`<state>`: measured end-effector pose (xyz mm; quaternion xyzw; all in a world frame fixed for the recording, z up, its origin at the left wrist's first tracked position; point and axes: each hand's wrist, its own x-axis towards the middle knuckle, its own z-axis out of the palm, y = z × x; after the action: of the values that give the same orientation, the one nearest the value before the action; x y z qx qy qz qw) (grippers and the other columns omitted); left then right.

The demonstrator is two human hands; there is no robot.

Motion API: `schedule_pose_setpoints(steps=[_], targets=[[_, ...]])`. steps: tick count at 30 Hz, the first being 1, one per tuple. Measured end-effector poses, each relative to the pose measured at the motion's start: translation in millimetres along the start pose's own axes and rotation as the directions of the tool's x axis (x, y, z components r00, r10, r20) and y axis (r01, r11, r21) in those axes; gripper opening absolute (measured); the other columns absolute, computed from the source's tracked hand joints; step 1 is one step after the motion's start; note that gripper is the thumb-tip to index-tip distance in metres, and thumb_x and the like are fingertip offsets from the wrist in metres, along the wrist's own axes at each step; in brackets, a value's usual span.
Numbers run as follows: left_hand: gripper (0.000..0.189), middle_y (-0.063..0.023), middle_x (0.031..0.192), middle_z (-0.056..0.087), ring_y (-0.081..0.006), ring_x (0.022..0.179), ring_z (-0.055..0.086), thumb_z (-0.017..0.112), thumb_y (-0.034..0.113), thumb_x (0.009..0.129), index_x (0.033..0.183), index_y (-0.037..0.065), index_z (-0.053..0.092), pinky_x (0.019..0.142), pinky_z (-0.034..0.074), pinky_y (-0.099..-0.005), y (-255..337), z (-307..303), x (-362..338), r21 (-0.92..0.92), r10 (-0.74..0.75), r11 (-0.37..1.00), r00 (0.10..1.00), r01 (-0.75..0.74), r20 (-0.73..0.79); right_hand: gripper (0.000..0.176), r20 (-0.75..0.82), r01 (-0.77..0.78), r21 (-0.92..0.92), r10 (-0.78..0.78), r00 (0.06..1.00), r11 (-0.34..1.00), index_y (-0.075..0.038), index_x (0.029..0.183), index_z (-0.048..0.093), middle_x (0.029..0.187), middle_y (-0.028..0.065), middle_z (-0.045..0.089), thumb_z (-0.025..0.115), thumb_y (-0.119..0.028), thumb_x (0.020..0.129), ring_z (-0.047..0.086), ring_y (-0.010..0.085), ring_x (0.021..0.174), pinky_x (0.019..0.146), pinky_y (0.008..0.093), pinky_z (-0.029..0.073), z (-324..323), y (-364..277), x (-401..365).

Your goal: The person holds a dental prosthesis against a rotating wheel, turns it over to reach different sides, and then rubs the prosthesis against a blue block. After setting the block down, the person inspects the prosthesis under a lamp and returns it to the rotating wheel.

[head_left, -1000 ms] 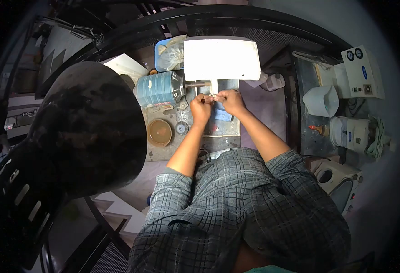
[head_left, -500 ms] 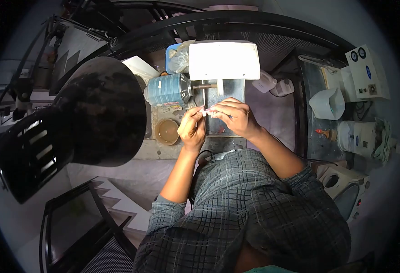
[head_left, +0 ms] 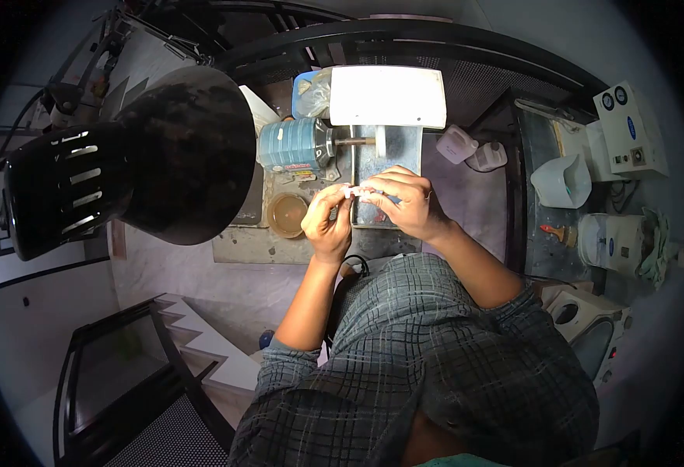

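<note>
A small pink and white denture is pinched between my two hands, over the front of the metal tray. My left hand grips its left end with thumb and fingertips. From the other side, my right hand closes its thumb and fingers on the right end, hiding part of it. Just beyond my hands is a blue bench motor, whose shaft carries a pale polishing wheel above the tray. The denture is apart from the wheel. Left of my left hand stands a brownish bowl.
A large black lamp hangs close on the left. A white hood covers the area behind the wheel. Plastic jugs stand to the right. On the right bench are a white pitcher, a brush and a gauged machine.
My view has shifted slightly, so the lamp and motor sit differently in the picture. Both hands still hold the denture in nearly the same place, with only a slight turn of it.
</note>
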<state>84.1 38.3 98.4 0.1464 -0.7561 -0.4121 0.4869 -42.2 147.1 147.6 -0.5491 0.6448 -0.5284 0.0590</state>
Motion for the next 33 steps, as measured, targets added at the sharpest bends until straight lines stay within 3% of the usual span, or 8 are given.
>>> schedule_pose_setpoints(steps=[5,10,14,21,23,27,29,33], targets=[[0.011,-0.0165,0.086,0.065,-0.0227,0.079,0.064,0.065,-0.010,0.074,0.085,-0.005,0.062,0.073,0.050,-0.0294,3.5,-3.5,0.2,-0.034,-0.063,0.997,0.998,0.063,0.007,0.017,0.003,-0.045,0.016,0.045,0.999,0.999,0.001,0.088,0.067,0.083,0.0124,0.067,0.070,-0.005,0.074,0.063,0.0242,0.077,0.070,0.0311,0.048,3.0,0.2,-1.1],[0.010,-0.0158,0.087,0.065,-0.0207,0.079,0.063,0.065,-0.009,0.076,0.085,-0.006,0.062,0.072,0.050,-0.0275,-1.1,-2.9,-1.2,-0.190,-0.188,0.964,0.982,0.185,0.006,0.015,0.002,-0.050,0.012,0.050,0.999,0.999,0.001,0.088,0.067,0.082,0.0117,0.067,0.070,-0.005,0.074,0.063,0.0233,0.077,0.069,0.0306,0.048,6.3,-0.3,1.0],[0.010,-0.0132,0.092,0.064,-0.0155,0.084,0.061,0.064,-0.008,0.079,0.089,-0.006,0.063,0.076,0.049,-0.0264,-7.3,-4.6,-2.3,-0.193,-0.189,0.962,0.981,0.192,0.035,0.015,-0.011,-0.049,0.007,0.049,0.999,0.999,0.000,0.087,0.067,0.082,0.0115,0.067,0.070,-0.005,0.074,0.063,0.0234,0.075,0.069,0.0308,0.048,11.7,8.5,-1.9],[0.012,-0.0156,0.086,0.065,-0.0233,0.080,0.064,0.066,-0.008,0.074,0.085,-0.005,0.062,0.074,0.051,-0.0293,-7.8,-7.8,12.3,-0.076,-0.070,0.994,0.995,0.075,0.064,0.016,0.042,-0.144,0.001,0.144,0.989,0.990,0.001,0.088,0.067,0.084,0.0113,0.067,0.071,-0.005,0.074,0.063,0.0185,0.073,0.064,0.0272,0.049,8.5,9.7,-1.1],[0.012,-0.0157,0.086,0.066,-0.0242,0.081,0.065,0.067,-0.008,0.073,0.084,-0.005,0.063,0.074,0.051,-0.0297,-9.2,-7.3,15.0,-0.063,-0.033,0.997,0.996,0.038,0.080,0.013,0.015,-0.186,0.035,0.185,0.983,0.982,0.000,0.087,0.066,0.081,0.0116,0.066,0.068,-0.008,0.076,0.063,0.0247,0.076,0.070,0.0322,0.048,10.1,11.7,-2.0],[0.013,-0.0161,0.086,0.065,-0.0254,0.081,0.065,0.066,-0.009,0.073,0.085,-0.004,0.063,0.074,0.051,-0.0307,-13.3,-5.1,17.3,-0.046,0.022,0.999,0.996,-0.018,0.087,0.013,0.015,-0.213,0.021,0.213,0.977,0.977,0.000,0.086,0.066,0.081,0.0114,0.066,0.068,-0.008,0.075,0.063,0.0248,0.077,0.071,0.0324,0.048,10.1,15.1,-1.5],[0.014,-0.0160,0.086,0.065,-0.0255,0.080,0.064,0.066,-0.010,0.072,0.085,-0.004,0.063,0.073,0.051,-0.0307,-15.2,-3.7,16.7,-0.038,0.041,0.999,0.995,-0.038,0.093,0.017,0.028,-0.199,-0.008,0.200,0.979,0.980,0.001,0.091,0.067,0.087,0.0122,0.067,0.071,-0.005,0.075,0.062,0.0170,0.072,0.061,0.0253,0.050,10.0,20.3,-3.2],[0.017,-0.0157,0.088,0.065,-0.0254,0.082,0.064,0.066,-0.011,0.072,0.086,-0.003,0.064,0.076,0.051,-0.0311,-17.0,-0.8,15.2,-0.027,0.046,0.999,0.990,-0.042,0.132,0.018,0.033,-0.308,0.031,0.307,0.951,0.951,0.001,0.092,0.067,0.087,0.0120,0.067,0.070,-0.004,0.075,0.062,0.0164,0.072,0.061,0.0251,0.050,9.8,21.7,-5.8]])
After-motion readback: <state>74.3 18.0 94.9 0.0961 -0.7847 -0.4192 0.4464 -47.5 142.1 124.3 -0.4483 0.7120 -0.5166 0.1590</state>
